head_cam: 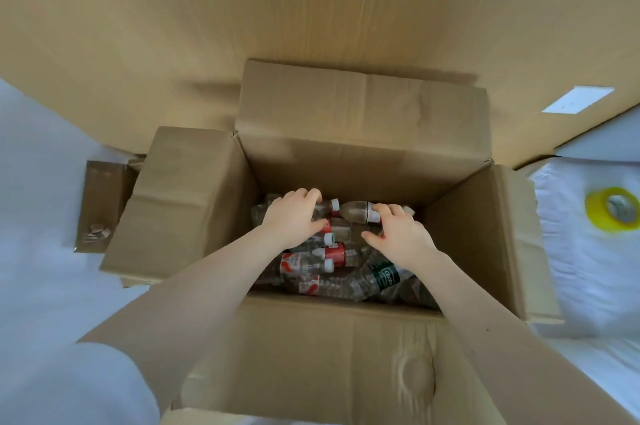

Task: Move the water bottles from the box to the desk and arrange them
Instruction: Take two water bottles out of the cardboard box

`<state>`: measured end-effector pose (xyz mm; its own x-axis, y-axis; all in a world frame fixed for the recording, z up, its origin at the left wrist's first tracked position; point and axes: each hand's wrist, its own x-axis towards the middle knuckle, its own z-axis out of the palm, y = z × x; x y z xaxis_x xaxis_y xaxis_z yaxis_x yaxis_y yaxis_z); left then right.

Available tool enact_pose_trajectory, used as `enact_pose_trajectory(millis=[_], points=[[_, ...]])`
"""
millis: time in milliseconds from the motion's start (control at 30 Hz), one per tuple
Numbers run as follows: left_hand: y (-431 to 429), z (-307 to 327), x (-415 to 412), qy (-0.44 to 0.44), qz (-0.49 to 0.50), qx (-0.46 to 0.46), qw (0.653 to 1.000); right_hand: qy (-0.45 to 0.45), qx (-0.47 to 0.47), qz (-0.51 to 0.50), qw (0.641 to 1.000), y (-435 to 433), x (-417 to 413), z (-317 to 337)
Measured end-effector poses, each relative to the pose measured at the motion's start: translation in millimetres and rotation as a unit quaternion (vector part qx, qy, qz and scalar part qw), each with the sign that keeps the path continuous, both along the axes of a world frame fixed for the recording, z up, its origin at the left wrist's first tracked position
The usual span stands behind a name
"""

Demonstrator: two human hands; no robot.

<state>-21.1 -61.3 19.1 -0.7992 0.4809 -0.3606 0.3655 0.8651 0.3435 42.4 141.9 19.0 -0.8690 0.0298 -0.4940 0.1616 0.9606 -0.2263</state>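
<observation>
- We are reaching both arms down into the open box (363, 161). The bottles (322, 265) are lying on their sides in a loose heap, and none is showing yet on the wooden surface (311, 9) beyond the far flap.
- Our left grip (294, 213) is curling round the left bottle (325, 206) at the far side of the heap. The fingers are going over its far flank, the thumb is on the near one, and its white cap is pointing right.
- Our right grip (398, 234) is laying its fingers over the labelled end of the right bottle (356, 211), with the thumb standing wide to the left. We cannot tell whether it is holding the bottle.
- We are judging that the right thumb needs to come against the body before any lift, or the bottle risks rolling off the fingers.
- The bottles are looking empty and thin-walled, so we are favouring a light squeeze round the middle over a hard pinch that dents them.
- The two picked bottles are lying almost end to end, so lifting them straight up and apart is probably avoiding a knock.
- The bottles beneath are crossing one another, so we are advising a slow lift that drags no neighbours up.
- A yellow tape (613, 213) is sitting well apart on the right.
</observation>
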Motion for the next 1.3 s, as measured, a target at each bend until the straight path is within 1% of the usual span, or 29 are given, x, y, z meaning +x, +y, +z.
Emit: enact_pose_trajectory(millis=[133, 200, 367, 533, 767, 1000, 1200, 1300], points=[[3.5, -19.0, 2.2, -0.028, 0.033, -0.028, 0.999, -0.034, -0.007, 0.017, 0.999, 9.9, -13.0, -26.8], [6.3, -29.1, 5.8, -0.048, 0.032, -0.047, 0.997, -0.060, -0.015, 0.012, 0.998, 17.4, -16.9, -38.3], [17.7, -52.5, 5.7, -0.079, 0.021, -0.096, 0.992, -0.102, -0.026, -0.038, 0.994, 33.5, -8.2, -60.6], [31.1, -72.4, 4.3, -0.072, -0.007, -0.120, 0.990, -0.106, -0.021, -0.089, 0.990, 39.6, -1.7, -75.5], [28.6, -97.9, -2.3, -0.065, -0.065, -0.160, 0.983, -0.160, 0.013, -0.014, 0.987, 39.4, 3.5, -98.8], [22.6, -125.3, -8.3, -0.095, -0.115, -0.206, 0.967, -0.191, 0.052, 0.124, 0.972, 34.7, 12.1, -121.0], [24.1, -147.3, -14.4, -0.129, -0.142, -0.243, 0.951, -0.228, 0.068, 0.174, 0.956, 38.1, 19.8, -142.0], [24.5, -155.8, -12.3, -0.146, -0.146, -0.253, 0.945, -0.231, 0.082, 0.191, 0.950, 40.9, 21.9, -151.2]])
